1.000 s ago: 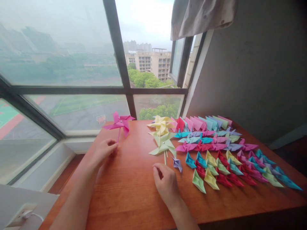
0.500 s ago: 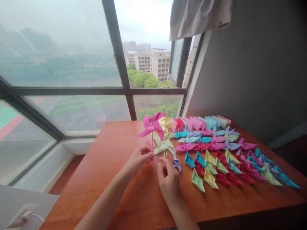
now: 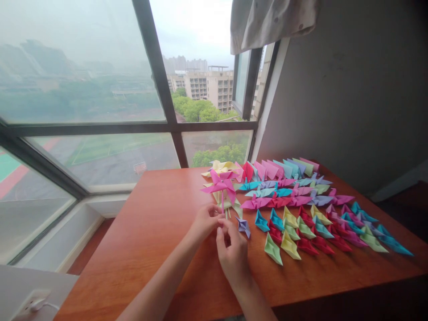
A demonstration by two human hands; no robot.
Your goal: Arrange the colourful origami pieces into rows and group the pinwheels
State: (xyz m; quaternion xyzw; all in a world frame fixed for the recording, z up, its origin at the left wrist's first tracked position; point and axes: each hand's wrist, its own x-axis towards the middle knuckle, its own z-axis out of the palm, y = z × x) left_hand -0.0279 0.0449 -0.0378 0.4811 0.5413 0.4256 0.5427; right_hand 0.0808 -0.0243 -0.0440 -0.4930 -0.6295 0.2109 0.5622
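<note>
My left hand (image 3: 207,221) pinches the thin stick of a pink paper pinwheel (image 3: 222,183), which stands upright above the fingers. Close against its fingertips, at the stick's lower end, is my right hand (image 3: 232,247), fingers curled; whether they grip the stick is hidden. Behind the pink blades are a yellow pinwheel (image 3: 221,166) and a pale green pinwheel (image 3: 237,208), both partly covered. A small purple folded paper boat (image 3: 243,227) lies just right of my right hand's fingers.
Rows of colored paper boats (image 3: 290,245) and paper cranes (image 3: 257,202) cover the right of the wooden table (image 3: 133,249). Folded paper pieces (image 3: 282,169) line the back. A window (image 3: 100,151) borders the far side, and a wall socket (image 3: 33,303) is at lower left.
My left hand has brought the pink pinwheel right and down, over the green one. Its fingertips now meet my right hand, which has barely moved. The view has shifted slightly.
</note>
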